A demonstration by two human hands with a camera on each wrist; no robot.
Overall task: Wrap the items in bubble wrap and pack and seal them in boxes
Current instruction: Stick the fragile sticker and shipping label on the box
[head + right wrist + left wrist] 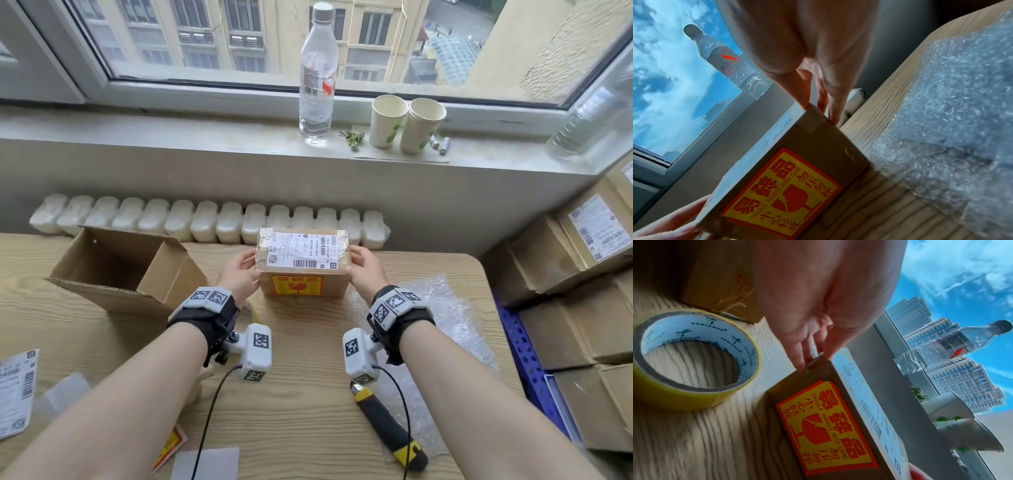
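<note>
A small sealed cardboard box [303,270] stands at the middle of the wooden table [308,428], with a shipping label [301,248] on top and a red-and-yellow fragile sticker [297,285] on its near face. My left hand [251,262] holds its left end, thumb on the top edge and fingers [800,363] down the end face. My right hand [354,260] holds the right end the same way, its fingers [835,116] lying on the taped end. A sheet of bubble wrap [442,308] lies just right of the box. A yellow tape roll [694,360] lies under my left wrist.
An open empty carton [120,270] lies on its side at the left. A yellow-and-black utility knife [390,425] lies near the front, with loose labels [15,390] at the front left. Packed boxes [582,257] are stacked at the right. A water bottle [317,75] and paper cups [407,123] stand on the sill.
</note>
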